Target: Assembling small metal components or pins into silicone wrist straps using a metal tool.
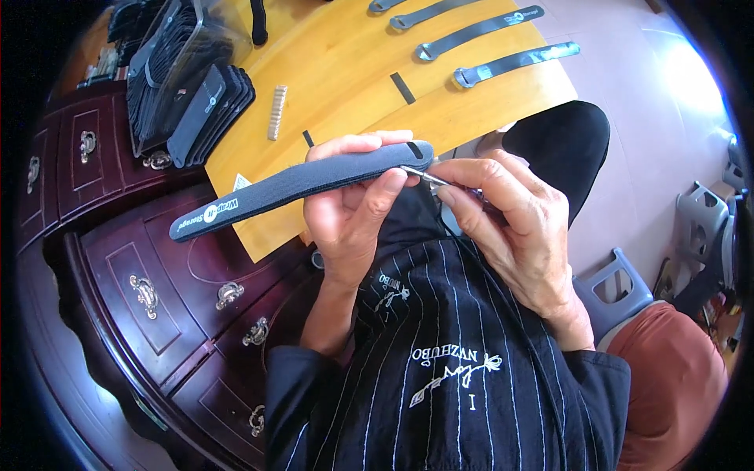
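A dark pinstriped apron (448, 369) with pale embroidery lies nearest the camera, filling the lower middle of the frame, and both forearms rise out of it. Just above it, near the centre, a long black strap (294, 184) is held in the air. Its long axis runs from the lower left, where a white printed mark is seen, up to the right, where the end with a small slot lies between the two hands.

The left hand (349, 208) is closed around the strap near this right end, with the thumb pressed on the front face and the fingers curled behind. The right hand (510, 228) is pinched shut on a thin metal tool (424, 177), whose tip touches the strap just under the slot.

Behind the strap a yellow wooden board (353, 63) is seen in the upper middle. On it, at the upper right, four similar straps (479, 31) with metal rings are laid side by side; a small ribbed metal piece (276, 112) lies to the left. A stack of black straps (208, 114) rests at the upper left, beside a clear plastic container. A dark red cabinet with drawers (141, 290) fills the lower left. Nothing stands between the camera and the strap.
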Demonstrator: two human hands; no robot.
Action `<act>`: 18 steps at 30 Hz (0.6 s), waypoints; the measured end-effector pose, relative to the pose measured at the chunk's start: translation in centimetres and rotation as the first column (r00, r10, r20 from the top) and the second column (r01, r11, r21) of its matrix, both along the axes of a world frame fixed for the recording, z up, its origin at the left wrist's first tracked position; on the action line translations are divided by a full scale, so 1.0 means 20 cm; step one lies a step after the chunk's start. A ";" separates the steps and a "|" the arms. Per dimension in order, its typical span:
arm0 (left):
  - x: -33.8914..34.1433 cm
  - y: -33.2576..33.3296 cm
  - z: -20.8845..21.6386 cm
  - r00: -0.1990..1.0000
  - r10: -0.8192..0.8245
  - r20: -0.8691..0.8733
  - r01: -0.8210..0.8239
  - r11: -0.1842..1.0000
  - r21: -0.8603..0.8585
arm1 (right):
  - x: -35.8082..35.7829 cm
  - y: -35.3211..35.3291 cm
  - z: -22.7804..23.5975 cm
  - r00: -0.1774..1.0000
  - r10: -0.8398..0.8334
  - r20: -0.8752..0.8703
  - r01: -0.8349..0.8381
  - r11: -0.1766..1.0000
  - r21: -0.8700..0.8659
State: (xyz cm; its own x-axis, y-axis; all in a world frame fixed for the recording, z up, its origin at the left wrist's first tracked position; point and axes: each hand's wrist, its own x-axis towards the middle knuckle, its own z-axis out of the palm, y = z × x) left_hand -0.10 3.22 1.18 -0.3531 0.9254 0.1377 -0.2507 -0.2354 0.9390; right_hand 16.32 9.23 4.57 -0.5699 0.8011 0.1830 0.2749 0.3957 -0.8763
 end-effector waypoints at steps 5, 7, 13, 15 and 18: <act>0.00 0.00 0.01 0.997 0.017 -0.072 -0.017 1.000 0.002 | -0.02 -0.02 0.01 0.997 -0.044 -0.070 0.039 0.997 -0.070; 0.00 0.00 0.00 0.997 0.010 -0.078 -0.008 1.000 0.021 | -0.02 -0.01 0.00 0.997 -0.047 -0.066 0.042 0.997 -0.066; 0.00 0.00 -0.02 0.999 0.018 -0.051 -0.018 1.000 0.007 | 0.00 0.00 -0.01 1.000 0.006 -0.024 -0.008 0.997 -0.083; -0.01 0.00 -0.02 0.997 0.018 -0.072 -0.018 1.000 0.004 | -0.01 0.00 -0.02 0.999 0.016 -0.033 -0.018 0.999 -0.048; -0.01 0.00 -0.02 0.996 0.022 -0.083 -0.021 1.000 0.010 | -0.02 0.00 -0.01 1.000 0.000 -0.015 -0.001 0.998 -0.064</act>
State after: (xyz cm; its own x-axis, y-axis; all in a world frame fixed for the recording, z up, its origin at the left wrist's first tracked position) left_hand -0.32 3.21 0.87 -0.3602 0.9162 0.1756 -0.1667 -0.2484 0.9542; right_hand 16.02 9.14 4.38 -0.5681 0.8110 0.1398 0.2615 0.3390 -0.9037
